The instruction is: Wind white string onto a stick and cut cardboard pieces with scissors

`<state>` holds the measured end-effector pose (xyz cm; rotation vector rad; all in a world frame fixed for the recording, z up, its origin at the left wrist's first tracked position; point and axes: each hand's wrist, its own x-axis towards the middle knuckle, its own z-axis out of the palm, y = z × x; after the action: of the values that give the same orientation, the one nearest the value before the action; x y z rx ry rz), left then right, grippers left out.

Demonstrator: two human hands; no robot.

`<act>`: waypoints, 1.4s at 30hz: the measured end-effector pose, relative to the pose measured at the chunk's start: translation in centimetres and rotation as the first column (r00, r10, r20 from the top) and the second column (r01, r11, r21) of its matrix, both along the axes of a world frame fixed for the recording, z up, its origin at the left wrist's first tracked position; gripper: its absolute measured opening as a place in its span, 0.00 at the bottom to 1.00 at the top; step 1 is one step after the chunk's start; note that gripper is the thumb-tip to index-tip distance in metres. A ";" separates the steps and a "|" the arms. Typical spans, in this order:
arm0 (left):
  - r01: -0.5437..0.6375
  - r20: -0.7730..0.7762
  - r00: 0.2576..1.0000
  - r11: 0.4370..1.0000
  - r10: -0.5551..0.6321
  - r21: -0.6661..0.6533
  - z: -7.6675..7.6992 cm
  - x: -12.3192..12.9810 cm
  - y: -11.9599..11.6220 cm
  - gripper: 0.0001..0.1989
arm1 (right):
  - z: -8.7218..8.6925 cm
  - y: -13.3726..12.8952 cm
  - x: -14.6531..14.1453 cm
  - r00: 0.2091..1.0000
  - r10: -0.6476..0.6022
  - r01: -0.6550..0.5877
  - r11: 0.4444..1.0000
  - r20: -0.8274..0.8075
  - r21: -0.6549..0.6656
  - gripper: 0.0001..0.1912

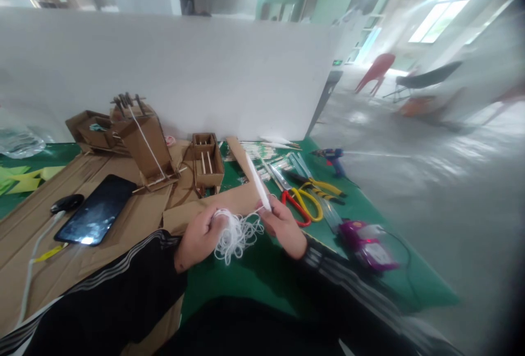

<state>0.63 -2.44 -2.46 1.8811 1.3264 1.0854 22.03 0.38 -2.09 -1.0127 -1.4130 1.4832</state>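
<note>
A loose tangle of white string (235,238) hangs from my left hand (200,237), whose thumb and fingers are closed on it. To its right, my right hand (285,226) grips a slim white pointed piece (257,181) that points up and away from me; I cannot make out what it is. A strand of the string runs from the tangle to the fingers of my right hand. Both hands are above the green table (229,296), in front of a strip of brown cardboard (221,201).
Left: a phone (98,208), a cable (30,274) and cardboard models (147,145) on cardboard sheets. Right: red-handled scissors (296,208), yellow-handled tools (328,186), a glue gun (335,160) and a purple device (367,244). A white partition (184,71) stands behind.
</note>
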 end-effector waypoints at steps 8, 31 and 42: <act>-0.020 -0.001 1.000 0.996 0.020 0.082 0.2 0.2 0.4 0.16 | 0.6 -0.2 -0.1 0.971 0.213 -0.231 0.955 -0.112 -0.188 0.15; 0.303 -0.429 0.898 0.841 -0.095 0.448 0.4 -0.2 -0.6 0.06 | 0.1 -0.2 -0.8 0.955 0.192 -0.262 0.905 -0.225 -0.336 0.17; 0.565 -0.479 0.796 0.739 -0.371 0.367 1.5 -0.1 -0.9 0.06 | 0.8 0.0 -0.6 0.958 0.037 -0.147 0.915 -0.285 -0.376 0.14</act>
<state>0.54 -3.39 -0.99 2.7386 0.6682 0.8548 21.43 0.34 -1.27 -0.9400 -0.9967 1.9492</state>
